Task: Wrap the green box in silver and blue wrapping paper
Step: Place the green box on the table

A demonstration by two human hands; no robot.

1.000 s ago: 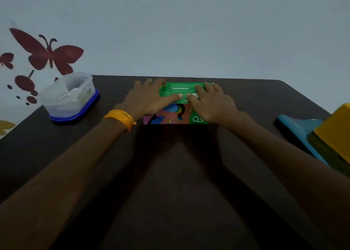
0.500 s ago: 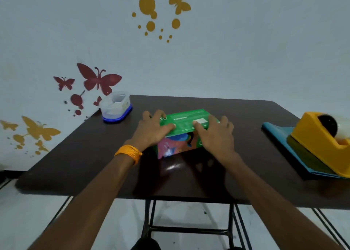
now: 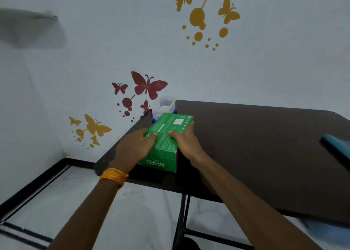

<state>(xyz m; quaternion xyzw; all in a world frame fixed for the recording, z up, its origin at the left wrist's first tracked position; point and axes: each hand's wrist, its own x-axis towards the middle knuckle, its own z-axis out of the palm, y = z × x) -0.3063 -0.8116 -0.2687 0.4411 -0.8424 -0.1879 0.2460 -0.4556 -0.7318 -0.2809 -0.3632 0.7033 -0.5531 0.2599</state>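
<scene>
Box [image 3: 166, 136] lying at near-left corner of table [image 3: 265, 145], short end toward person. Left hand [image 3: 134, 145] and right hand [image 3: 186, 141] both gripping box by long sides, thumbs on top.

Judging: early step, box only being positioned, no wrapping on it yet. Next move probably calling for paper spread on table centre, box set on it.

- Paper not showing anywhere.
- Teal thing [image 3: 337, 145] at table's right edge being cut off; cannot tell what.
- Container [image 3: 164, 105] at table's far-left corner partly hiding behind box.
- Cannot tell if box touching table.

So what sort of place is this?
Probably a room in a home, perhaps a child's: butterfly stickers on the wall, a small dark table, and a printed green box.
</scene>
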